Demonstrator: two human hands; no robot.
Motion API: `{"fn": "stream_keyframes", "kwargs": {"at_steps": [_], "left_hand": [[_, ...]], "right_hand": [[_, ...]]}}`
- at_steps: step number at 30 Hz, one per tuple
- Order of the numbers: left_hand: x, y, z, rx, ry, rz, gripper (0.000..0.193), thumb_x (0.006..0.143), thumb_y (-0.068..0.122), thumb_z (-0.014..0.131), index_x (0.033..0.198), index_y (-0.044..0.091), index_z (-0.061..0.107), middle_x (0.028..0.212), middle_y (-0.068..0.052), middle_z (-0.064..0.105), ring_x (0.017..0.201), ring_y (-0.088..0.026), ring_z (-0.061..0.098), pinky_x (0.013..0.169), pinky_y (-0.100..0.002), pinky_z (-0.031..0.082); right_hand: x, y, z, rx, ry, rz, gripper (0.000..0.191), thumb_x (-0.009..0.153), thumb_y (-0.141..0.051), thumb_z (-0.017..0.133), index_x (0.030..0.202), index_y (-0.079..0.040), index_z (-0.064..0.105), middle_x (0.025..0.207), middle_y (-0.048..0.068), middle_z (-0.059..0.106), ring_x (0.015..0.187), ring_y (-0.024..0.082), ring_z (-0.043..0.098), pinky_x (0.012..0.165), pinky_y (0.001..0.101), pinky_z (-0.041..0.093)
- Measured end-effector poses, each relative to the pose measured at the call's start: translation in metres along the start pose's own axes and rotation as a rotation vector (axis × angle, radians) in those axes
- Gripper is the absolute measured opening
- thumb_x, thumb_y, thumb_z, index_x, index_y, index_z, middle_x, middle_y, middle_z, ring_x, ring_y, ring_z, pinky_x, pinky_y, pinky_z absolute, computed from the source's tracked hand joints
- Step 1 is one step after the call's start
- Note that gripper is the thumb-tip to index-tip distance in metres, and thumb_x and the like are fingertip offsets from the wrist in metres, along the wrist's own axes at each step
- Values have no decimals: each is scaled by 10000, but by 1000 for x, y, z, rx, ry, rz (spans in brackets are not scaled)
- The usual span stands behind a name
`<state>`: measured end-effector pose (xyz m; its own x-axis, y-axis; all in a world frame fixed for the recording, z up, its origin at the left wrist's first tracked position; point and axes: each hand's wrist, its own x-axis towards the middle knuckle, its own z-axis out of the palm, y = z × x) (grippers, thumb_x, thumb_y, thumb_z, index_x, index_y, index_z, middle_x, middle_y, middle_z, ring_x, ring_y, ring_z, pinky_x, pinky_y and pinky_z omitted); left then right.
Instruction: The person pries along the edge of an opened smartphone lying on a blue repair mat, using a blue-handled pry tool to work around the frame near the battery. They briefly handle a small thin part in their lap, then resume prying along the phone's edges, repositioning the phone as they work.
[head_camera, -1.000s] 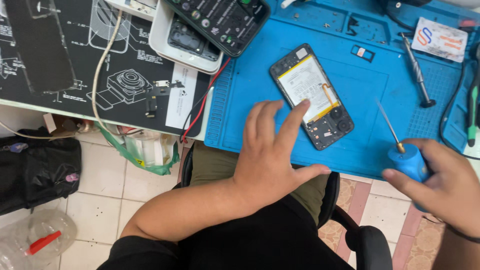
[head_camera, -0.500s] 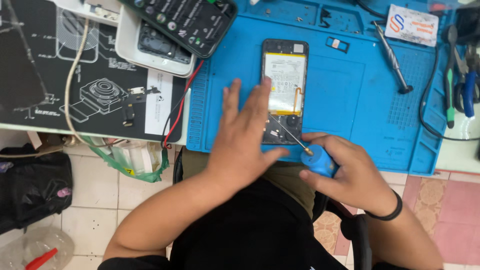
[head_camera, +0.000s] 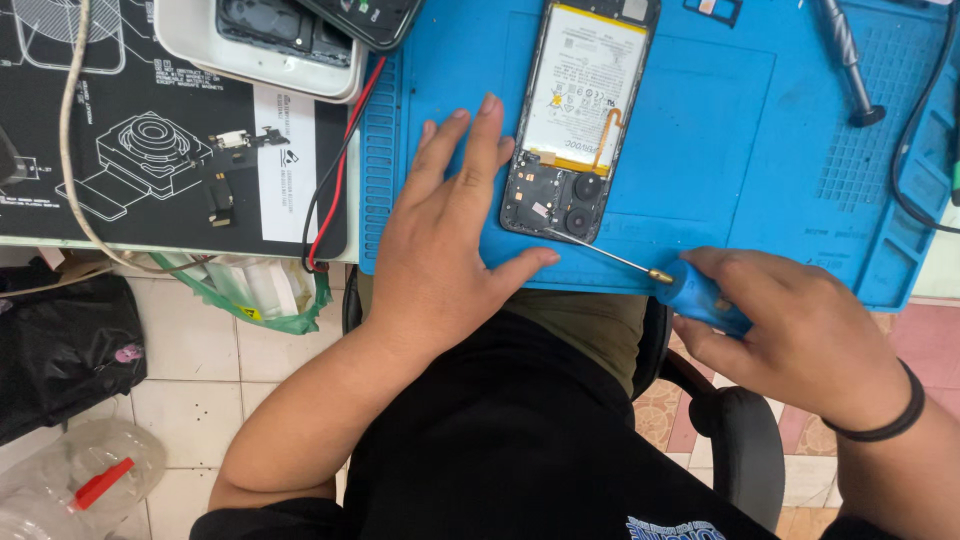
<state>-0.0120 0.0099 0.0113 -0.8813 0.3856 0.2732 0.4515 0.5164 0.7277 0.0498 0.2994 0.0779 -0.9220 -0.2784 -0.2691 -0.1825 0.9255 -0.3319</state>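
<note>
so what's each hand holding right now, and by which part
The right hand holds a thin metal screwdriver by its blue plastic handle. The left hand holds nothing, resting flat on the blue rubber mat.

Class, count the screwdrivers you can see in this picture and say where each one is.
2. A blue-handled screwdriver is in the right hand, tip at the opened phone; a dark one lies on the blue mat, upper right. Others may be outside the picture.

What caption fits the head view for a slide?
Right hand aims blue screwdriver at opened phone; left hand rests flat on blue mat.
</note>
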Motion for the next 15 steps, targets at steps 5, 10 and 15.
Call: {"fn": "stream_keyframes", "kwargs": {"at_steps": [5, 10, 15], "left_hand": [[2, 2, 0, 0, 14, 0, 1105, 848, 291, 915, 1606, 3, 163, 1379, -144, 679, 1515, -407, 395, 1315, -549, 248], [1, -2, -8, -21, -69, 6, 993, 897, 129, 823, 1621, -6, 157, 1436, -170, 640, 1531, -388, 389, 1326, -552, 215], [2, -1, -7, -50, -57, -3, 977, 901, 106, 804, 1624, 9, 155, 1406, -163, 654, 1497, -339, 448, 1341, -548, 204]], "right_hand": [[7, -6, 6, -124, 78, -130, 510, 738, -241, 800, 1189, -34, 681, 903, 119, 702, 722, 318, 675, 607, 420, 536], [7, -8, 9, -164, 79, -112, 526, 710, -239, 807, 1179, -32, 687, 887, 112, 701, 704, 318, 675, 581, 413, 528], [9, -7, 10, -179, 62, -144, 531, 718, -251, 816, 1185, -29, 697, 833, 99, 682, 656, 290, 661, 553, 399, 516]]}}
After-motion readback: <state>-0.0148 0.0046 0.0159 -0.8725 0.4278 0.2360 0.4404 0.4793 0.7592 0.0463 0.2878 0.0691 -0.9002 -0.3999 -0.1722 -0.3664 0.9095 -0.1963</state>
